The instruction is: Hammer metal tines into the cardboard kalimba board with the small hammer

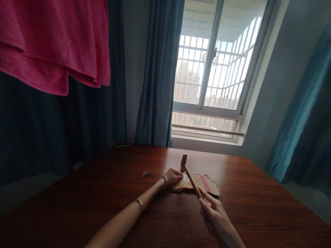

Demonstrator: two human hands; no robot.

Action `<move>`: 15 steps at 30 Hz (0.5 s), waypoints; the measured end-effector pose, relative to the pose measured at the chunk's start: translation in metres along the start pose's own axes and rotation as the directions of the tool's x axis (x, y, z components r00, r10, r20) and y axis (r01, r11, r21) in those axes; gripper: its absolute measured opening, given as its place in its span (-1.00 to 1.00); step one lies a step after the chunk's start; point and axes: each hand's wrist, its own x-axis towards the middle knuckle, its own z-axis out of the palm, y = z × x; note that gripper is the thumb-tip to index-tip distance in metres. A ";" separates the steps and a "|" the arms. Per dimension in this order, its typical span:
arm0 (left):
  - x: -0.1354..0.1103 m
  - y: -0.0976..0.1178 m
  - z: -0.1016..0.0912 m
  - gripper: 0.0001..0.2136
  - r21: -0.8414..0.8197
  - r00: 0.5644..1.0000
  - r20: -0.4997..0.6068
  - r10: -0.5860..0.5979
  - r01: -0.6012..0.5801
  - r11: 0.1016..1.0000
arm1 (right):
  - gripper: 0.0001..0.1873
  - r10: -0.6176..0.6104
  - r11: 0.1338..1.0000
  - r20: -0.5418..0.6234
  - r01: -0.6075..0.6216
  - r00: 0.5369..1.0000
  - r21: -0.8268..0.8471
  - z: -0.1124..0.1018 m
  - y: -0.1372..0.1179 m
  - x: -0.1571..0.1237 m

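Observation:
My right hand [212, 210] is wrapped round the wooden handle of a small hammer [189, 174], whose metal head is raised just above the work. My left hand [172, 176] is pinched closed at the near left edge of a flat patterned board [204, 183] with a pink band, right under the hammer head; what its fingers pinch is too small to make out. The board lies flat on the dark wooden table [103, 193]. Thin bracelets sit on my left wrist and forearm.
Several loose nails [147, 175] lie on the table left of my left hand. Behind the table are a barred window [209, 75], blue curtains [157, 75] on both sides and a pink cloth [57, 41] hanging at the upper left.

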 end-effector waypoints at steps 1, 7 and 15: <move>0.000 0.000 0.000 -0.74 0.003 1.000 0.001 0.008 -0.008 1.000 | -0.13 0.003 1.000 -0.001 -0.003 1.000 0.008 0.001 0.001 -0.001; 0.001 -0.001 0.000 -0.75 0.014 0.998 -0.001 0.062 -0.062 0.998 | -0.21 -0.033 0.998 -0.028 0.035 0.999 0.058 0.005 0.003 -0.001; -0.001 0.005 0.000 -0.79 0.023 0.997 -0.016 0.079 -0.078 0.997 | -0.25 0.002 1.000 -0.033 -0.002 0.999 0.001 0.003 -0.015 -0.003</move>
